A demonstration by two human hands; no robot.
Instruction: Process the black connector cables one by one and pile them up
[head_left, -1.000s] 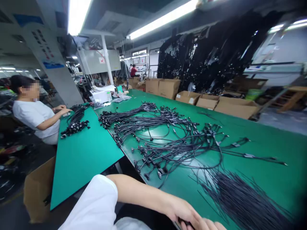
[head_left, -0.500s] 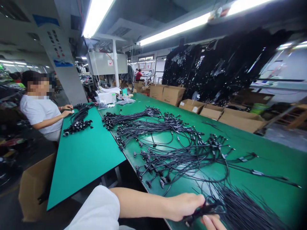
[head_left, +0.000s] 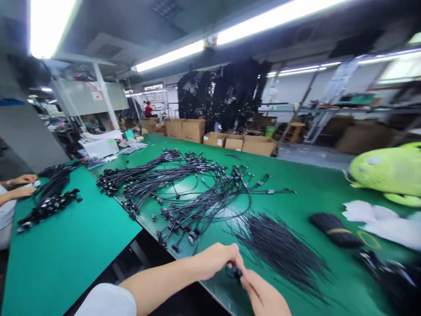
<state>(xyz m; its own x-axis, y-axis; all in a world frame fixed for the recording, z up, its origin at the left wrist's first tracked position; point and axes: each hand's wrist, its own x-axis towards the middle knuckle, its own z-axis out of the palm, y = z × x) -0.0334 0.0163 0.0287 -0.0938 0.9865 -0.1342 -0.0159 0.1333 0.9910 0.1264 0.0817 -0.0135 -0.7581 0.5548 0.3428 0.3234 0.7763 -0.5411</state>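
Hands [head_left: 215,261] [head_left: 263,293] grip a black connector [head_left: 233,271] beside a fanned cable bundle [head_left: 279,256] on the green bench [head_left: 315,188].

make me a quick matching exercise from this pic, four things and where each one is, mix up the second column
Things
1. small black connector
2. black cable bundle tied with a yellow band
3. green plush toy
4. black cable pile

Places
a. behind the white sheets at the right edge of the view
b. on the separate green bench at the left, by a co-worker's hands
c. held between the person's left hand and right hand
d. lying on the green bench just left of the white sheets

Pairs: 1c, 2d, 3a, 4b
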